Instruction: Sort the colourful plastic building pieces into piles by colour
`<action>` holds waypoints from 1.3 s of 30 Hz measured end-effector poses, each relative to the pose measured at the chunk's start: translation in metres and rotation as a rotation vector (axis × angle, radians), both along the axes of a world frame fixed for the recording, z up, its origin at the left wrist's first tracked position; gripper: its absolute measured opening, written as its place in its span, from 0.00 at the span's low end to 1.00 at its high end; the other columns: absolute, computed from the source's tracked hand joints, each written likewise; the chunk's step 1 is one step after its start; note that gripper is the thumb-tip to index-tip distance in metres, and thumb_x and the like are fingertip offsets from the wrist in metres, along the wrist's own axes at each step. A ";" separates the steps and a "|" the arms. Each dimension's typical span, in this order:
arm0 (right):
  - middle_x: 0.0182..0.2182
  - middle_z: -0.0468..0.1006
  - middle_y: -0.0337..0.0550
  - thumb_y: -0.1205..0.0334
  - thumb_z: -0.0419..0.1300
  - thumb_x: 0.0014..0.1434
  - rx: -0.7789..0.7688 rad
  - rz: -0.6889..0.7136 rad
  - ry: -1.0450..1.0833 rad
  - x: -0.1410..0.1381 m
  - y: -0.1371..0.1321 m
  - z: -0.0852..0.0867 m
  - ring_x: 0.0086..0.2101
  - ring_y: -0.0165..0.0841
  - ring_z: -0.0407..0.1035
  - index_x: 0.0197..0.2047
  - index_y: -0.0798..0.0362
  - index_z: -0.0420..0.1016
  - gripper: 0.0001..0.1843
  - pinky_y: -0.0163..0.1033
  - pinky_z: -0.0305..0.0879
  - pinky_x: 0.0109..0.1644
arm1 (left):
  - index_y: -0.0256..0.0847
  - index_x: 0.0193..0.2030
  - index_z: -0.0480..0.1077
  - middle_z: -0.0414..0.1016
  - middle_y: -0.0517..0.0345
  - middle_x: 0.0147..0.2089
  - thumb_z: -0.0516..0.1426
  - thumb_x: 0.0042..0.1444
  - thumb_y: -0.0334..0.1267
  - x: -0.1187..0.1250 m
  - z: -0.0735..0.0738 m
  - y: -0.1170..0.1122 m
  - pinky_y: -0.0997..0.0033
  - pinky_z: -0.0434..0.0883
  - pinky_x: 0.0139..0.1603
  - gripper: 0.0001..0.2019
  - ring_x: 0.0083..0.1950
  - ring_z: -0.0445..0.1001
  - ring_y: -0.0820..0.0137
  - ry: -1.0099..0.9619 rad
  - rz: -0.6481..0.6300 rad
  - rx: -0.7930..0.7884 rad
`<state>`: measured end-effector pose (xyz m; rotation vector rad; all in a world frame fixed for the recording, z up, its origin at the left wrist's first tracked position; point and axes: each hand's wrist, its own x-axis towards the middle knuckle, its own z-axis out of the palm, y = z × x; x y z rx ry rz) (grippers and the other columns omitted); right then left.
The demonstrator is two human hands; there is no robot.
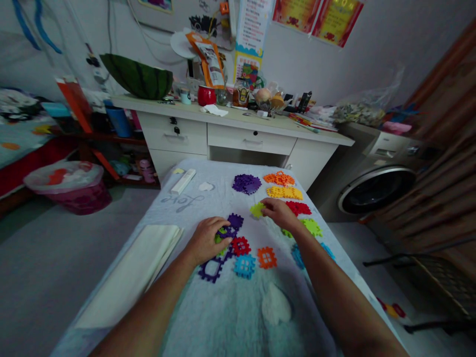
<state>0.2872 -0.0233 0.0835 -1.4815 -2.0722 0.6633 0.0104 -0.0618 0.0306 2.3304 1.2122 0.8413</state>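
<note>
My right hand [278, 210] pinches a yellow-green interlocking plastic tile [256, 210] above the cloth-covered table. My left hand [208, 240] is closed over a cluster of purple and green tiles, its thumb and fingers curled at their edges and hiding part of them. Purple tiles [235, 221] stick out beyond its fingertips, and a purple frame-like tile [211, 269] lies below the hand. Beside the cluster lie a red window tile [241, 246], a blue window tile [244, 266] and an orange window tile [267, 258].
Sorted along the right lie orange tiles [278, 178], yellow tiles [285, 193], red tiles [299, 208], green tiles [312, 227] and blue tiles [298, 256]. A purple pile [246, 184] is farther back. Folded white cloth [130, 272] and a white box [183, 181] lie left. A cluttered desk [230, 119] stands behind.
</note>
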 end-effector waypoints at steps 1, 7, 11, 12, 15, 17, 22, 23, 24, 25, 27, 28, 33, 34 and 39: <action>0.24 0.70 0.34 0.66 0.57 0.56 -0.022 -0.053 0.059 0.013 -0.002 0.002 0.27 0.28 0.68 0.45 0.54 0.70 0.12 0.32 0.62 0.33 | 0.41 0.48 0.73 0.76 0.50 0.50 0.60 0.52 0.42 0.000 0.000 0.000 0.57 0.66 0.57 0.16 0.53 0.73 0.59 0.000 -0.001 0.000; 0.20 0.67 0.30 0.58 0.59 0.51 -0.015 -0.331 0.188 0.098 -0.029 0.002 0.22 0.28 0.65 0.42 0.52 0.67 0.14 0.32 0.60 0.27 | 0.41 0.48 0.73 0.75 0.50 0.51 0.60 0.53 0.42 -0.001 -0.003 0.001 0.57 0.66 0.57 0.16 0.53 0.72 0.60 0.008 -0.010 0.002; 0.20 0.69 0.33 0.55 0.60 0.50 -0.013 -0.467 0.187 0.129 -0.052 -0.010 0.21 0.29 0.65 0.41 0.53 0.68 0.16 0.33 0.58 0.24 | 0.42 0.49 0.73 0.75 0.50 0.51 0.59 0.53 0.43 -0.001 -0.004 0.002 0.58 0.67 0.57 0.17 0.53 0.73 0.60 0.017 -0.011 0.008; 0.21 0.70 0.34 0.54 0.60 0.50 -0.026 -0.485 0.205 0.131 -0.057 -0.013 0.21 0.30 0.66 0.40 0.53 0.68 0.16 0.33 0.59 0.24 | 0.41 0.49 0.73 0.75 0.50 0.51 0.59 0.53 0.43 -0.001 -0.004 0.002 0.58 0.67 0.56 0.17 0.53 0.73 0.60 0.018 -0.012 0.009; 0.24 0.71 0.35 0.54 0.59 0.49 -0.048 -0.492 0.247 0.127 -0.066 -0.019 0.23 0.30 0.69 0.39 0.53 0.69 0.15 0.35 0.62 0.26 | 0.41 0.49 0.73 0.76 0.49 0.50 0.59 0.53 0.44 -0.001 -0.003 0.002 0.58 0.67 0.56 0.17 0.52 0.73 0.60 0.009 -0.021 0.014; 0.26 0.71 0.36 0.55 0.58 0.50 -0.042 -0.490 0.210 0.121 -0.069 -0.021 0.23 0.31 0.69 0.39 0.53 0.69 0.14 0.35 0.64 0.27 | 0.41 0.49 0.73 0.76 0.50 0.50 0.59 0.53 0.44 -0.002 -0.003 0.002 0.58 0.68 0.56 0.17 0.51 0.73 0.60 -0.003 -0.028 0.016; 0.30 0.75 0.41 0.62 0.58 0.51 0.060 -0.571 -0.164 0.110 -0.069 -0.020 0.31 0.33 0.72 0.40 0.53 0.74 0.12 0.37 0.65 0.36 | 0.42 0.48 0.73 0.76 0.50 0.50 0.59 0.52 0.44 -0.002 -0.003 0.002 0.58 0.68 0.55 0.17 0.51 0.73 0.60 -0.018 -0.024 0.011; 0.32 0.76 0.43 0.63 0.58 0.51 0.090 -0.599 -0.258 0.109 -0.070 -0.020 0.33 0.35 0.72 0.40 0.54 0.74 0.11 0.37 0.65 0.38 | 0.42 0.48 0.73 0.76 0.50 0.50 0.59 0.52 0.44 -0.002 -0.003 0.002 0.58 0.68 0.55 0.17 0.51 0.73 0.60 -0.014 -0.025 0.012; 0.33 0.76 0.45 0.63 0.59 0.52 0.116 -0.624 -0.334 0.107 -0.071 -0.020 0.35 0.36 0.71 0.40 0.54 0.75 0.11 0.38 0.65 0.40 | 0.42 0.48 0.73 0.76 0.49 0.50 0.59 0.53 0.44 -0.002 -0.003 0.002 0.58 0.68 0.55 0.16 0.51 0.73 0.60 -0.009 -0.027 0.013; 0.35 0.76 0.46 0.64 0.58 0.52 0.136 -0.644 -0.387 0.106 -0.072 -0.020 0.37 0.36 0.71 0.41 0.55 0.75 0.12 0.39 0.64 0.42 | 0.41 0.48 0.73 0.76 0.49 0.50 0.59 0.53 0.44 -0.001 -0.003 0.002 0.58 0.68 0.55 0.16 0.51 0.73 0.60 -0.003 -0.029 0.014; 0.37 0.75 0.48 0.64 0.58 0.54 0.163 -0.654 -0.426 0.103 -0.075 -0.018 0.39 0.37 0.70 0.43 0.56 0.75 0.13 0.40 0.64 0.44 | 0.41 0.48 0.73 0.76 0.49 0.50 0.59 0.53 0.44 -0.001 -0.002 0.002 0.57 0.68 0.55 0.16 0.51 0.73 0.60 0.004 -0.030 0.015; 0.37 0.75 0.48 0.64 0.57 0.55 0.175 -0.644 -0.421 0.102 -0.076 -0.016 0.39 0.38 0.70 0.43 0.56 0.75 0.13 0.40 0.64 0.45 | 0.40 0.48 0.73 0.76 0.49 0.50 0.59 0.53 0.44 -0.001 -0.002 0.002 0.57 0.68 0.55 0.17 0.51 0.73 0.60 0.005 -0.031 0.013; 0.37 0.76 0.46 0.65 0.57 0.55 0.148 -0.495 -0.288 0.076 -0.079 -0.002 0.36 0.35 0.69 0.44 0.55 0.74 0.13 0.39 0.63 0.43 | 0.41 0.48 0.73 0.75 0.49 0.50 0.59 0.53 0.44 -0.002 -0.003 0.003 0.57 0.68 0.56 0.17 0.52 0.73 0.60 -0.010 -0.033 0.004; 0.36 0.76 0.44 0.66 0.57 0.55 0.129 -0.443 -0.263 0.066 -0.080 0.000 0.34 0.34 0.69 0.44 0.55 0.74 0.12 0.38 0.63 0.41 | 0.41 0.48 0.73 0.75 0.49 0.50 0.60 0.53 0.44 -0.002 -0.003 0.003 0.57 0.68 0.56 0.17 0.52 0.73 0.60 -0.016 -0.035 0.002; 0.37 0.76 0.44 0.64 0.60 0.56 -0.006 -0.040 -0.222 0.008 -0.092 0.004 0.35 0.33 0.69 0.45 0.54 0.74 0.13 0.37 0.63 0.42 | 0.41 0.49 0.72 0.72 0.49 0.52 0.60 0.53 0.46 -0.003 -0.006 0.004 0.58 0.68 0.58 0.19 0.55 0.71 0.60 -0.062 -0.008 -0.001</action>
